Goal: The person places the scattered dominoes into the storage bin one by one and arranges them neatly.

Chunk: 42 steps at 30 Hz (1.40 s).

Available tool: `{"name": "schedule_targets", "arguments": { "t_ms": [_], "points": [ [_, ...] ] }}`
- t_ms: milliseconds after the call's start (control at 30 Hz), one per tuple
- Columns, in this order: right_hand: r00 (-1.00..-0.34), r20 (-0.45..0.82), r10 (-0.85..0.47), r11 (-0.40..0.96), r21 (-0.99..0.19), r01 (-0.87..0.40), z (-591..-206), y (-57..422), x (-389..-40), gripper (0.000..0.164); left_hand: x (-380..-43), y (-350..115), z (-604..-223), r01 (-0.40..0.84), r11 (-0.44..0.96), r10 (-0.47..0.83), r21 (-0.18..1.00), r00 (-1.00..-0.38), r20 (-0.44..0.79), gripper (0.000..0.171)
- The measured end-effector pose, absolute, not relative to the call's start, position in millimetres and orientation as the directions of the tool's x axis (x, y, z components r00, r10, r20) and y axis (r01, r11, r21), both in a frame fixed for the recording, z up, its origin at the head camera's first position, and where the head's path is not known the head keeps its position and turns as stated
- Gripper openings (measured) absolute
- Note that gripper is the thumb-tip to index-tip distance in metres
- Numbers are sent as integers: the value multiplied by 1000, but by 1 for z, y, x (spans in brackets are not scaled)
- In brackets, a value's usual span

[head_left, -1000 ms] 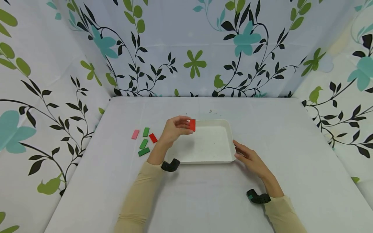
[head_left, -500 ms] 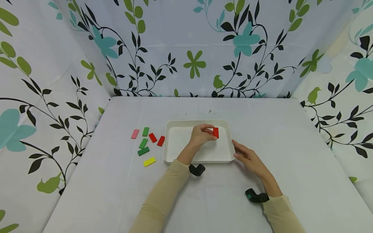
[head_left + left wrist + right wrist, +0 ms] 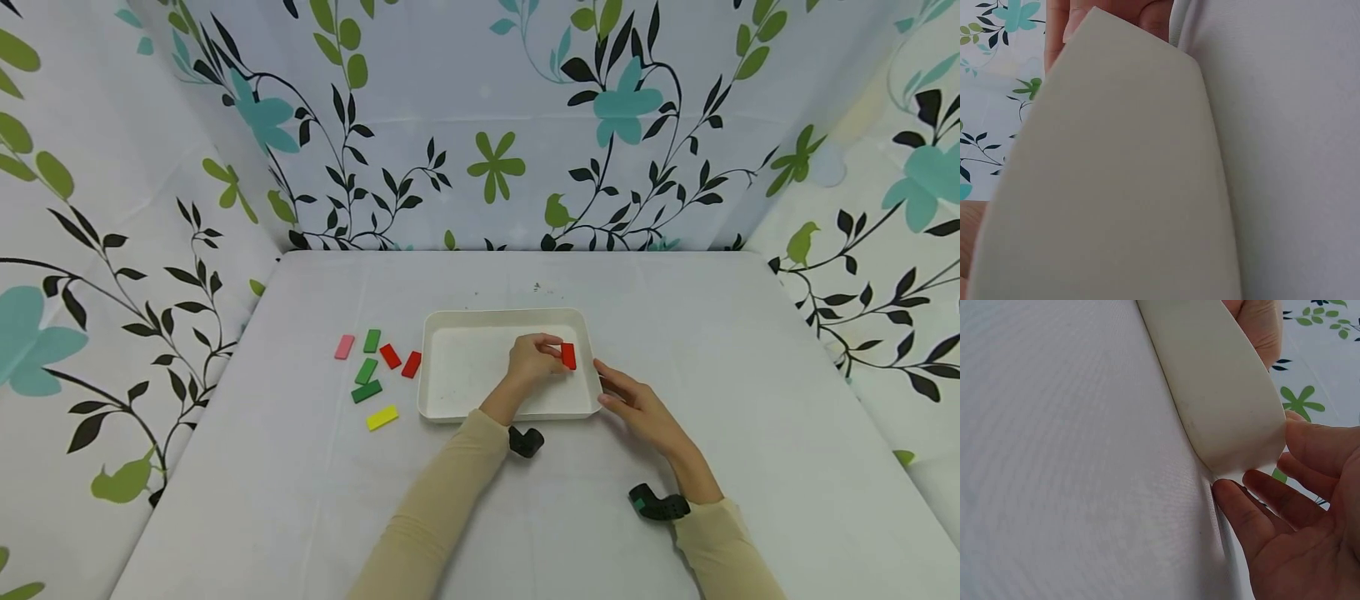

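Observation:
In the head view my left hand (image 3: 534, 360) pinches a small red rectangular block (image 3: 568, 357) by its left side. The block stands slightly tilted inside the right part of a shallow white tray (image 3: 465, 417); whether it touches the tray floor I cannot tell. My right hand (image 3: 643, 408) rests at the tray's right side, its fingers fairly straight. In the right wrist view, fingertips of that right hand (image 3: 1304, 506) touch the tray's near corner (image 3: 1222, 406). The tray wall (image 3: 1110, 162) fills much of the left wrist view and hides the block.
Left of the tray lie a pink block (image 3: 344, 347), several green blocks (image 3: 366, 371), two red blocks (image 3: 390, 356) and a yellow block (image 3: 382, 417). A white cloth covers the table (image 3: 660, 317). Patterned curtains (image 3: 420, 100) close in the back and sides.
Carrying the red block, my left hand has moved right across the tray and slightly lower. The yellow block and another red one have come out from behind the arm. My right hand stays put.

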State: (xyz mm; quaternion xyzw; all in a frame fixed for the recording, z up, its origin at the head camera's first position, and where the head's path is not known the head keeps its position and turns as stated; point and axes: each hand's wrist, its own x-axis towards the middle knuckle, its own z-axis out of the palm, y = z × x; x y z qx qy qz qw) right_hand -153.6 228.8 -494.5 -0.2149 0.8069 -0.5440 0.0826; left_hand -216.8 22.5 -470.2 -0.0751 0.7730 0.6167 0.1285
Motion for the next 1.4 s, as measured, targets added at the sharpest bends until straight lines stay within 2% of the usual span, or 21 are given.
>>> {"name": "schedule_targets", "arguments": {
  "t_ms": [400,700,1000,1400],
  "points": [
    [-896,97,-434,332,-907,-259,-492,227,-154,56,-215,34,-479,-207,333,35,920,-972,-231,44],
    [-895,101,-434,342,-901,-267,-492,227,-154,55,-214,37,-479,-159,381,29,911,-983,-184,33],
    [-896,112,-429,333,-903,-273,-493,227,-154,56,-214,38,-480,-143,441,40,886,-983,-179,40],
    [-899,91,-429,348,-902,-257,-493,227,-153,57,-213,37,-481,-119,465,54,877,-985,-163,41]
  ]
}}
